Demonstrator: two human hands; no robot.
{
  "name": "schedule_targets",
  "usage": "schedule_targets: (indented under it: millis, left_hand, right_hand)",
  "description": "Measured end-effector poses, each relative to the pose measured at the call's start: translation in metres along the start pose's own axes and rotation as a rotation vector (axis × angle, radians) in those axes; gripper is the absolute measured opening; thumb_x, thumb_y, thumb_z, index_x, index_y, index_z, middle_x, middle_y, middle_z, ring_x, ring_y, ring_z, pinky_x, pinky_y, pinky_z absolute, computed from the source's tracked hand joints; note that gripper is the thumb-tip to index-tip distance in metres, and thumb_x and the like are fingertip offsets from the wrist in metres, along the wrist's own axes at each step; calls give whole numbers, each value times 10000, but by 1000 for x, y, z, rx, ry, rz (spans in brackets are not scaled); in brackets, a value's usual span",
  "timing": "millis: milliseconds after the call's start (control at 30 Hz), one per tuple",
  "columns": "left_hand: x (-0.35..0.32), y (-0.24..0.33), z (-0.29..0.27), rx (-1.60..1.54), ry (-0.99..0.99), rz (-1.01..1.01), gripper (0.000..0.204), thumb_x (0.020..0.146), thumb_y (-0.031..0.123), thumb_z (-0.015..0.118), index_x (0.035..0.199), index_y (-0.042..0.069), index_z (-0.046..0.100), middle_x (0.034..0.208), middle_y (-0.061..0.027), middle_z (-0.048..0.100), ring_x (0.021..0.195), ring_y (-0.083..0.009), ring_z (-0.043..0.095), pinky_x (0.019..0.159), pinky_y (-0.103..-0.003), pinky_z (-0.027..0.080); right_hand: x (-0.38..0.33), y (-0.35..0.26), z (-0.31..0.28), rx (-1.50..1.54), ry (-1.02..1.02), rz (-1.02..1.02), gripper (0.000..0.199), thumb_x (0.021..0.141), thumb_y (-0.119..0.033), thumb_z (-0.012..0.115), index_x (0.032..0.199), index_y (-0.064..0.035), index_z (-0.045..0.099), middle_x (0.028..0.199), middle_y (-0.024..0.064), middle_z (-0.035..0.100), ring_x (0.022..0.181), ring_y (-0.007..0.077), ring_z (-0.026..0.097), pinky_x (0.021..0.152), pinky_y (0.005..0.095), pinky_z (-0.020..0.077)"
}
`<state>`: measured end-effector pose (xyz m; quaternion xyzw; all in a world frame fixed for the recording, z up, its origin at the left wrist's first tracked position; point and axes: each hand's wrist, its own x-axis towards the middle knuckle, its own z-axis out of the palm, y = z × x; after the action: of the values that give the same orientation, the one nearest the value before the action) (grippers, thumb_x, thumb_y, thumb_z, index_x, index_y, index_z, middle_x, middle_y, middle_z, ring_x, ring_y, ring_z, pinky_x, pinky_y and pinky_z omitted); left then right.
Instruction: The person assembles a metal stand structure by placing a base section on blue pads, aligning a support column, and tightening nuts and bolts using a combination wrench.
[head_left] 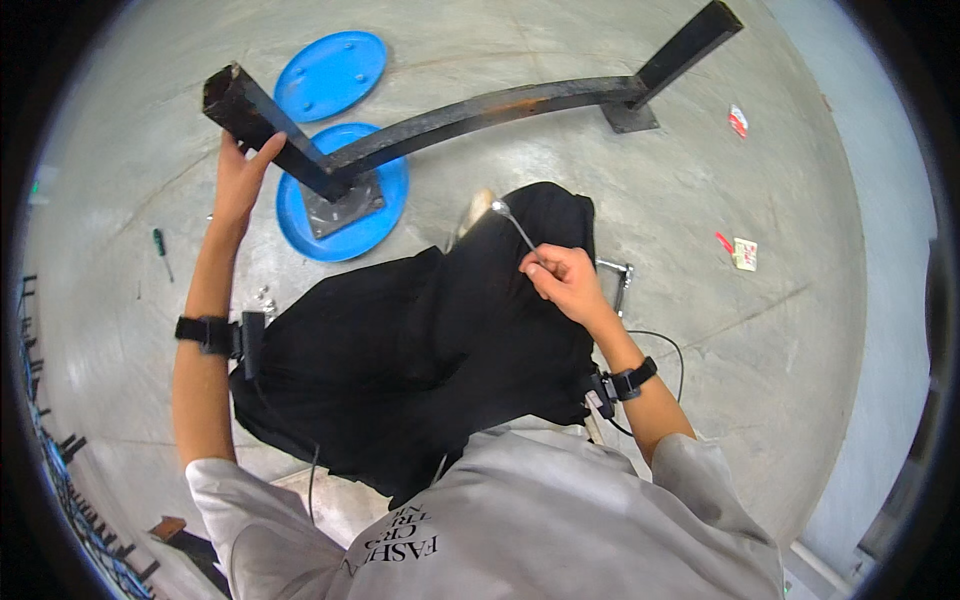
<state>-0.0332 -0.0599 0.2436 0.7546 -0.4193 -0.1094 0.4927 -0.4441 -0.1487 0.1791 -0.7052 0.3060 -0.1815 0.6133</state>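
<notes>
My left hand [240,180] grips the left post of a black metal frame [480,110], thumb on the near side and the other fingers partly hidden behind it. A curved bar joins this post to a second post at the far right. Under the left post, a square foot plate [345,205] rests on a round blue disc [295,215]. Over my right knee, my right hand [565,280] is closed around the shank of a slim silver wrench [520,228]. The wrench's rounded end points up and left, apart from the frame.
A second blue disc [335,75] lies beyond the frame. To the left are a green-handled screwdriver [161,250] and small metal pieces [266,300]. At the right, an angled metal tool [624,288] lies beside my leg, with a wrapper [738,121] and a small packet [745,254] farther off.
</notes>
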Motion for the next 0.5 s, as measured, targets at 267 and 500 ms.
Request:
schedule_targets:
  millis: [267, 500]
  left_hand:
    - [17, -12, -1, -68, 28, -53, 334, 688, 167, 747, 929, 4, 584, 850, -57, 622, 776, -147, 576, 733, -278, 452]
    - [18, -18, 24, -277, 151, -165, 236, 667, 58, 720, 859, 16, 590, 797, -34, 597, 718, -142, 559, 658, -281, 448]
  right_hand:
    - [6, -6, -4, 233, -62, 71, 140, 862, -117, 541, 808, 9, 569, 537, -23, 471, 457, 31, 399, 428, 189, 297]
    - [5, -6, -7, 263, -39, 132, 139, 862, -124, 522, 813, -1, 564, 515, -13, 473, 440, 27, 397, 406, 181, 273]
